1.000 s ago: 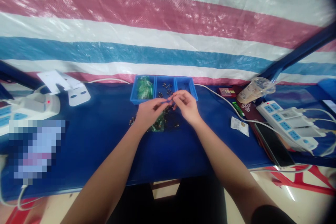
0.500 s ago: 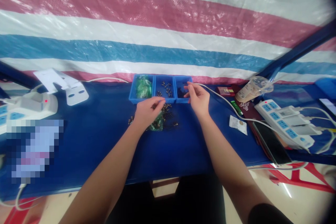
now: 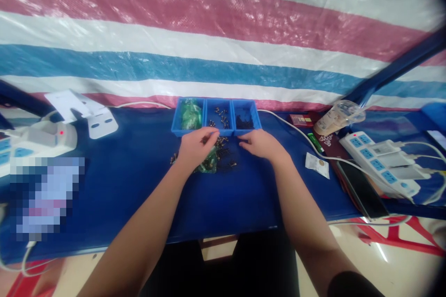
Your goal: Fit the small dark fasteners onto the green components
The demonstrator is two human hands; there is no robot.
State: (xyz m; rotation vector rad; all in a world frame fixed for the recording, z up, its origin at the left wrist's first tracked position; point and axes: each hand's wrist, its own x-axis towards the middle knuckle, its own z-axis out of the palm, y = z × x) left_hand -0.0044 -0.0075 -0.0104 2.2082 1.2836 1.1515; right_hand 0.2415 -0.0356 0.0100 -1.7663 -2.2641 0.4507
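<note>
A mixed pile of small parts point(image 3: 223, 151), dark and brassy, lies on the blue tabletop with green pieces point(image 3: 209, 163) at its near side. Over the pile's left part is my left hand point(image 3: 195, 147), thumb and fingers pinched together; whatever they hold is too small to make out. To the right of the pile hovers my right hand point(image 3: 261, 143), thumb and forefinger slightly apart, with nothing visible between them. Behind stand joined blue bins: a left bin point(image 3: 177, 123) with green items, a middle bin point(image 3: 208, 113) with brassy pieces, a right bin point(image 3: 257, 118) with black pieces.
Power strips point(image 3: 379, 164) with plugs lie at the right, and another point(image 3: 45, 141) at the left. A tilted plastic cup point(image 3: 336, 118), a small white packet point(image 3: 317, 164), a phone point(image 3: 362, 190) and a white cable point(image 3: 296, 127) occupy the right side. A white stand point(image 3: 101, 123) is back left.
My right hand has come out from above the right bin, moving toward me and down beside the pile; its fingers now point left. My left hand has stayed put.
</note>
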